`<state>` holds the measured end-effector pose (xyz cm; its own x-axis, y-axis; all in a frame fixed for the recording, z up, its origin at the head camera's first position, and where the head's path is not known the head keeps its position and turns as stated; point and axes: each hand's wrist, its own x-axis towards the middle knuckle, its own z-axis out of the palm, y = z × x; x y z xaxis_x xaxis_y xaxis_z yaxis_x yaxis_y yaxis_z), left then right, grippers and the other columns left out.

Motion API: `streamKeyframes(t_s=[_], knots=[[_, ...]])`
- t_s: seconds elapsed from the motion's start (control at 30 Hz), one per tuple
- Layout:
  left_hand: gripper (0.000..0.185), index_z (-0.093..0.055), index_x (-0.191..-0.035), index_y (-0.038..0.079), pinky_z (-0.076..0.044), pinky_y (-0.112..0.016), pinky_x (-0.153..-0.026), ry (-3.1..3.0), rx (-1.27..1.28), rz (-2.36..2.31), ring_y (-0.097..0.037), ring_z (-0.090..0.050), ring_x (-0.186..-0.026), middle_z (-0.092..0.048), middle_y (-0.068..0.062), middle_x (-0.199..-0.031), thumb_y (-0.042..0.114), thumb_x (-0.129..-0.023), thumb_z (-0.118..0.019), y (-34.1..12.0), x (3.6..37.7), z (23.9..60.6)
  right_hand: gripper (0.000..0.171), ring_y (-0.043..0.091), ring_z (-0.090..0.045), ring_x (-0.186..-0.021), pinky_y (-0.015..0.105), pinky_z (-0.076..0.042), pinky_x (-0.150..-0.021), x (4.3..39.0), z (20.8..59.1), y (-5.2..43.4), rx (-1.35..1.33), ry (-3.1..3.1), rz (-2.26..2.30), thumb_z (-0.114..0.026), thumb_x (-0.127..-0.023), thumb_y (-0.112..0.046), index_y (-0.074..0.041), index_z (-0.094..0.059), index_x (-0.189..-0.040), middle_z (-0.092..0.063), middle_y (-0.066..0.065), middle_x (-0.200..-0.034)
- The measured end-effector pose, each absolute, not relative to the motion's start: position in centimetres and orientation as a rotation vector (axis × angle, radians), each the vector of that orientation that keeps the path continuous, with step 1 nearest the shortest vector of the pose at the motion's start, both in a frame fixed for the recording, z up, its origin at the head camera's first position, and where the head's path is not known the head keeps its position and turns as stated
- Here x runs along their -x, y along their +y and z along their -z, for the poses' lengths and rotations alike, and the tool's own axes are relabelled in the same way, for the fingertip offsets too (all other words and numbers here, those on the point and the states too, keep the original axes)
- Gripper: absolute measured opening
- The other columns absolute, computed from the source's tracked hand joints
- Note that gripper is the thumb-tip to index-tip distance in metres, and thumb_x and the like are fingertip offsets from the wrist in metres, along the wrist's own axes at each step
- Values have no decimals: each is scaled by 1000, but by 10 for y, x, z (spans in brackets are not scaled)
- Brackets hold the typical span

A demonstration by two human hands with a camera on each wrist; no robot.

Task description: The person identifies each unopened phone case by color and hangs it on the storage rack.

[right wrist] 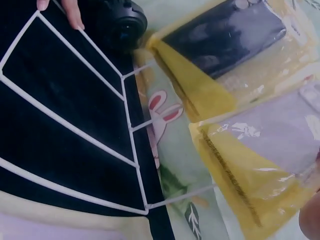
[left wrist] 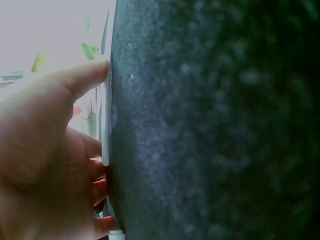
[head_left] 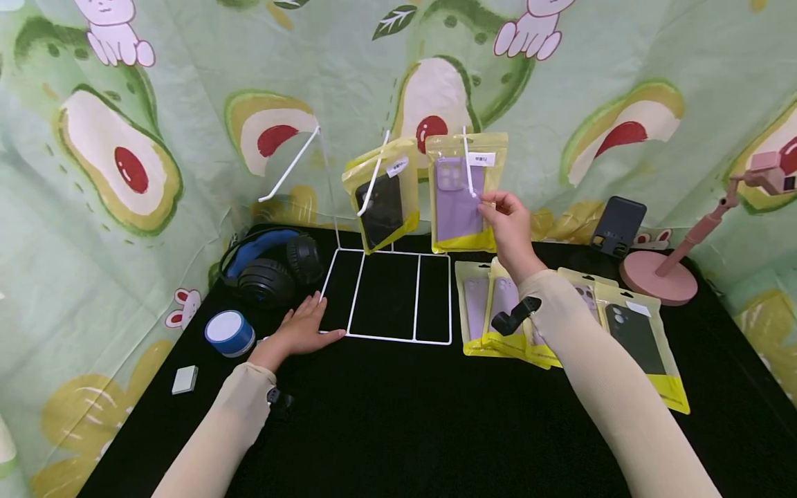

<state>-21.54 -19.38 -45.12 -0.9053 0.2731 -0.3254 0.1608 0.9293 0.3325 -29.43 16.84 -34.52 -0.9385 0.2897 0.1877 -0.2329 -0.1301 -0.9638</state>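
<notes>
Your right hand (head_left: 512, 232) is raised at the back of the table, its fingertips pinching the right-hand edge of the purple case packet (head_left: 463, 194), roughly halfway up its side. The packet hangs from the right hook (head_left: 468, 162) of the white wire rack (head_left: 389, 294), so it sits at about 10 o'clock from your knuckles, with the fingers touching it from the 3 o'clock side. In the right wrist view the packet (right wrist: 270, 165) fills the lower right, its yellow bottom strip towards the rack base.

Just at 9 o'clock of that packet hangs a black case packet (head_left: 381, 197) on the middle hook, tilted. The left hook (head_left: 289, 166) carries nothing.

Your left hand (head_left: 303, 328) lies flat on the black table (head_left: 398, 415), fingers straight and held together, their tips resting against the left front corner of the rack base. The left wrist view shows the thumb (left wrist: 82, 77) pressed along the white wire.

At 6 o'clock of your right hand, spare packets (head_left: 623, 325) lie fanned out on the table, partly under your forearm. At 10 o'clock of your left hand sit headphones (head_left: 270, 266); at 9 o'clock a blue round speaker (head_left: 229, 333), and further out a small white box (head_left: 185, 380). A dark phone case (head_left: 618, 225) and a pink stand (head_left: 660, 277) are at the right rear.
</notes>
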Motion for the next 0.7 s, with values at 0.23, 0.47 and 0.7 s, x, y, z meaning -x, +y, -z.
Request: streamKeyframes(t_s=[0.23,0.47,0.7], knots=[[90,-16,-149,-5,-6,-62,-110,2712,-310,-422,-40,-3,-143,-3,-24,-156,57,-91,-48,-194,215,450,28,11,-59,-82,18,-46,-78,287,353,185,25,-1762,-2184,-59,-84,13,-14,-63,-76,-61,-4,-80],[91,-16,-148,-6,-6,-62,-110,2716,-315,-428,-40,-3,-142,-3,-25,-155,57,-91,-48,-194,215,452,23,14,-65,-80,20,-52,-77,258,362,216,-145,-1659,-2337,-57,-85,14,-7,-64,-83,-64,2,-82],[91,-16,-148,-6,-6,-63,-110,2726,-329,-445,-41,-3,-142,-3,-25,-155,57,-91,-49,-195,215,455,11,14,-66,-87,20,-52,-79,212,374,261,-326,-1799,-2293,-60,-88,7,0,-63,-96,-66,4,-90]])
